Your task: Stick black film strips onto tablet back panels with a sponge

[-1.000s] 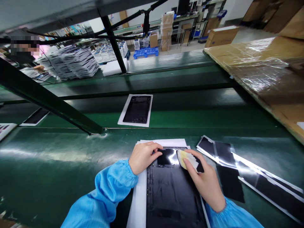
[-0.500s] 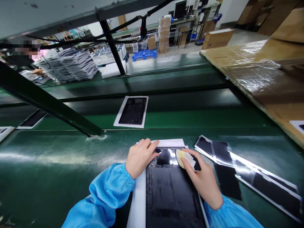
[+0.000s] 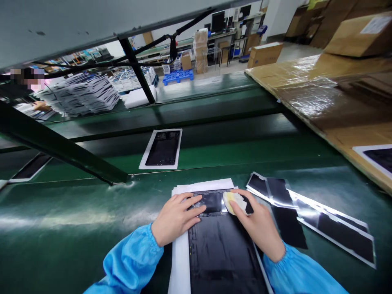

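A black tablet-like panel (image 3: 225, 253) lies before me on white sheets (image 3: 180, 261). Across its upper part is a glossy black strip (image 3: 212, 202). My left hand (image 3: 179, 214) rests flat at the panel's upper left, fingers spread over the strip's left end. Between the thumb and fingers of my right hand (image 3: 255, 220) is a rounded white-and-yellow pad (image 3: 234, 202), pressed against the strip's right end. Something black shows behind the pad, partly hidden by my fingers. Black film pieces with clear edges (image 3: 337, 232) lie to the right, beside a dark sheet (image 3: 288, 224).
Another black panel on a white sheet (image 3: 163, 148) lies on the green conveyor (image 3: 229, 143) ahead. A green post (image 3: 70, 151) slants across the left. Wrapped cardboard (image 3: 300, 90) borders the right, with a panel (image 3: 379, 157) on it. A person works at far left beside stacked white sheets (image 3: 82, 94).
My left hand has gone from bunched fingers at the panel's top edge to lying flat with fingers spread. My right hand keeps the pad at nearly the same spot. The view has shifted slightly.
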A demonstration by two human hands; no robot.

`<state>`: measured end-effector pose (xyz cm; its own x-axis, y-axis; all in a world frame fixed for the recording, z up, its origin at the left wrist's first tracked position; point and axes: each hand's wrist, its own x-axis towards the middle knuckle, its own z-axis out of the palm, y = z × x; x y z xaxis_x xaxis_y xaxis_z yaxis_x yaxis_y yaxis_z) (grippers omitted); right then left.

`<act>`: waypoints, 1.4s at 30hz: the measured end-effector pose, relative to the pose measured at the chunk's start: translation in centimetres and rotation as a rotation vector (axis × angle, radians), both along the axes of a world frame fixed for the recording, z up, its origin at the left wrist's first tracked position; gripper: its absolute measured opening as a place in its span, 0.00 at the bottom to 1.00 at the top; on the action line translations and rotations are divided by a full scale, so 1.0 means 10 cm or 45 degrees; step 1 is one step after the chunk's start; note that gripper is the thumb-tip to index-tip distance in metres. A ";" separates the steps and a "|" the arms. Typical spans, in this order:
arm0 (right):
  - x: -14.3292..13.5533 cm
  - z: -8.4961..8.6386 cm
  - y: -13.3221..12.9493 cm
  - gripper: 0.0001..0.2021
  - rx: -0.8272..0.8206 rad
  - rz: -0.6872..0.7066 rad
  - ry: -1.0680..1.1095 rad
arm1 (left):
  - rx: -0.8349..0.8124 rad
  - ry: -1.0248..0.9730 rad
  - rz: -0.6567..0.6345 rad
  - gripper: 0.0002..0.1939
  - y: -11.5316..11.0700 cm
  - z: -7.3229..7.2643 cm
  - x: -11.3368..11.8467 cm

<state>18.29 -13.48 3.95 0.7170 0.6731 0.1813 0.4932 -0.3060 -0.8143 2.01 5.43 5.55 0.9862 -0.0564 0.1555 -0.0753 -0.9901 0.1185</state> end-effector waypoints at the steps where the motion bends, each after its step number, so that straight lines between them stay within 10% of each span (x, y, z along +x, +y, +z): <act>1: -0.02 0.01 0.04 0.14 -0.014 0.001 -0.039 | -0.009 -0.011 -0.011 0.14 0.02 -0.01 -0.01; 8: -0.19 0.04 0.38 0.11 -0.012 0.228 -0.227 | 0.008 -0.057 0.002 0.14 0.03 -0.05 -0.03; 14: 0.04 0.05 0.08 0.14 -0.042 -0.033 -0.228 | -0.038 -0.088 -0.015 0.14 0.02 -0.06 -0.03; 32: -0.12 0.03 -0.03 0.17 -0.033 -0.008 -0.377 | -0.020 -0.145 -0.054 0.17 0.01 -0.05 0.00; 42: -0.02 0.04 -0.22 0.13 0.272 -0.264 0.173 | -0.038 -0.185 -0.018 0.16 -0.04 -0.02 0.01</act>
